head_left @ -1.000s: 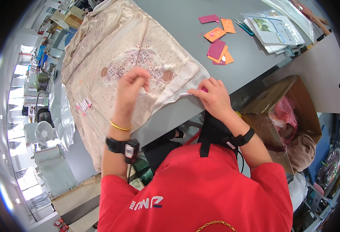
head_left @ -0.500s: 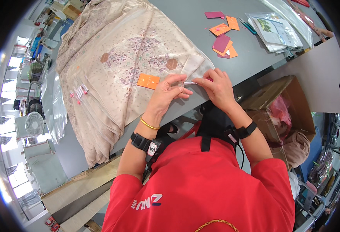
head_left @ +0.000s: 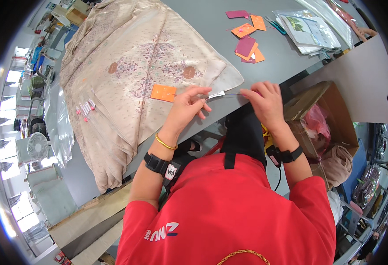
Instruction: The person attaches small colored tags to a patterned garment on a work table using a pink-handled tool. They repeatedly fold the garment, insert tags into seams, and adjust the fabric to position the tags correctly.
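Note:
A cream patterned cloth (head_left: 127,97) with purple and green motifs spreads over the grey table. At its near right corner, my left hand (head_left: 186,108) pinches the end of a small white label (head_left: 217,94) between thumb and forefinger. From the label's other end a thin strand (head_left: 233,93) runs straight to my right hand (head_left: 268,105), whose closed fingertips hold it. Whether the strand is thread or something stiff cannot be made out. An orange hang tag (head_left: 163,93) lies on the cloth, touching or just behind my left hand.
Several orange and maroon tags (head_left: 245,45) lie loose at the far right, beside teal-handled snips (head_left: 275,26) and printed sheets in clear bags (head_left: 311,33). Small white pieces with pink ends (head_left: 85,109) rest on the cloth. A cardboard box (head_left: 297,101) stands right of the table.
My right hand has drawn away to the right, so the hands are farther apart. The white label and a taut strand now show between them. My left hand keeps its pinch.

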